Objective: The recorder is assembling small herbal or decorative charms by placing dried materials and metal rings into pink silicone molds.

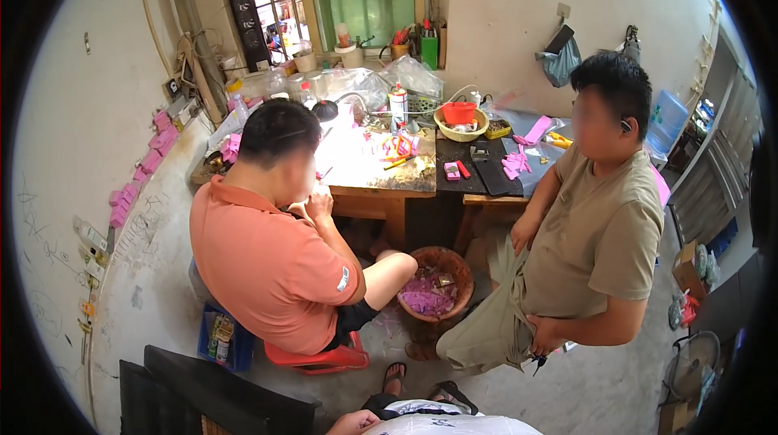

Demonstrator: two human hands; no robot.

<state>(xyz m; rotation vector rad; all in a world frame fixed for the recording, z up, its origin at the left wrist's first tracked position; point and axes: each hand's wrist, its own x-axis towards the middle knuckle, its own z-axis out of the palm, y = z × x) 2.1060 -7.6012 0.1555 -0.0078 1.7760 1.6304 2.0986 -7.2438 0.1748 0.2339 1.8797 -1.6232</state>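
Note:
At the lower edge, my left hand lies beside my white patterned top. Only part of it shows, and how its fingers are bent is not clear. My right hand is out of the picture. Below my lap are my feet in dark sandals. Ahead on the left, a person in an orange shirt sits on a red plastic stool, both hands raised close together over something hidden. To the right, a person in a khaki T-shirt stands facing the bench.
A lit workbench holds tools, a spray can and pink pieces. Between the two people stands a brown basin with pink scraps. A blue crate sits by the stool, a black panel at the lower left.

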